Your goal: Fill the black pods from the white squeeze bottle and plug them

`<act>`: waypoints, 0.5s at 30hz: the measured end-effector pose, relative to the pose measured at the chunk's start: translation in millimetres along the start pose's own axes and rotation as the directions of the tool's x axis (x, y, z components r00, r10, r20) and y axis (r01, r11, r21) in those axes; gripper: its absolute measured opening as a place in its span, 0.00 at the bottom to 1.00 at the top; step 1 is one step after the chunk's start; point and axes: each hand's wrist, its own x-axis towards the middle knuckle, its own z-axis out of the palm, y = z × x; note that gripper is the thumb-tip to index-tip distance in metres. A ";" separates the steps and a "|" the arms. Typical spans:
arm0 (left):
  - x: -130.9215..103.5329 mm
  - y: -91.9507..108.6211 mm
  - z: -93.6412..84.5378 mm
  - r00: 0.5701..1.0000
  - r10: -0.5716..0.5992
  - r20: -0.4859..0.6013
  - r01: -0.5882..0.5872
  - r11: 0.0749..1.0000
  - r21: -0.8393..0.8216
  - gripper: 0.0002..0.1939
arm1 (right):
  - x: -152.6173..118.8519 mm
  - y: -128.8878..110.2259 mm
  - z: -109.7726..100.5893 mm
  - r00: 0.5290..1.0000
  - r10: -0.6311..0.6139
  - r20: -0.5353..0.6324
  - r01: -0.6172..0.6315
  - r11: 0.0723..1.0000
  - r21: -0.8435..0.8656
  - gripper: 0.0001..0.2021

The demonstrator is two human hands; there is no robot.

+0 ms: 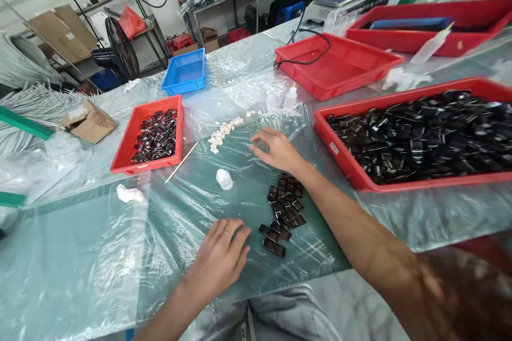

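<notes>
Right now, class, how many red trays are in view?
4: small red tray at left, large red tray at right, empty one behind it, far tray at back right.

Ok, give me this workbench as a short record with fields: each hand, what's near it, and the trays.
left hand: flat on the plastic-covered table, fingertips near a few loose black parts
right hand: reaching forward, fingers curled just short of the row of small white pieces; whether it grips one cannot be told
between hands: pile of black parts, white bottle, thin stick
left tray: small red tray holding black parts
right tray: large red tray full of black parts
farther back: blue tray
</notes>
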 end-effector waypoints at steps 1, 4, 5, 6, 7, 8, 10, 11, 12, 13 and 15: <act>4.7 7.6 6.5 1.000 0.026 0.005 -0.026 1.000 -0.005 0.15 | -3.3 -8.9 -2.2 0.994 -0.059 0.088 0.056 0.998 0.038 0.11; 17.6 21.1 19.6 0.998 0.055 0.031 -0.054 0.998 -0.010 0.17 | -14.1 -30.6 -3.0 0.933 -0.209 0.293 0.167 0.973 0.161 0.25; 21.2 22.7 21.3 0.997 0.057 0.054 -0.057 0.998 -0.001 0.18 | -17.4 -35.1 -1.1 0.913 -0.239 0.329 0.182 0.964 0.194 0.31; 24.8 23.1 21.9 0.995 0.066 0.081 -0.067 0.998 0.015 0.20 | -20.1 -38.3 1.6 0.900 -0.260 0.350 0.189 0.956 0.223 0.34; 28.3 22.6 21.6 0.991 0.082 0.110 -0.086 0.996 0.038 0.22 | -22.3 -40.4 5.1 0.893 -0.272 0.360 0.190 0.950 0.248 0.35; 32.1 21.4 20.7 0.985 0.105 0.135 -0.114 0.992 0.062 0.24 | -23.9 -41.9 9.2 0.891 -0.278 0.360 0.186 0.945 0.268 0.33; 39.8 18.0 19.3 0.971 0.176 0.159 -0.192 0.977 0.090 0.21 | -25.9 -44.1 18.5 0.898 -0.275 0.343 0.176 0.940 0.293 0.28; 43.4 16.0 19.3 0.964 0.213 0.160 -0.229 0.970 0.087 0.18 | -26.5 -45.4 23.4 0.910 -0.259 0.325 0.159 0.939 0.304 0.25; 46.3 14.1 19.9 0.957 0.242 0.161 -0.256 0.964 0.074 0.15 | -27.1 -47.1 28.4 0.924 -0.234 0.304 0.134 0.939 0.316 0.23; 48.1 12.0 21.0 0.951 0.263 0.163 -0.274 0.960 0.050 0.13 | -27.6 -49.2 33.4 0.937 -0.204 0.284 0.105 0.939 0.328 0.21; 47.5 7.7 24.0 0.948 0.275 0.159 -0.275 0.961 -0.018 0.13 | -28.8 -53.7 42.7 0.957 -0.146 0.252 0.050 0.934 0.353 0.17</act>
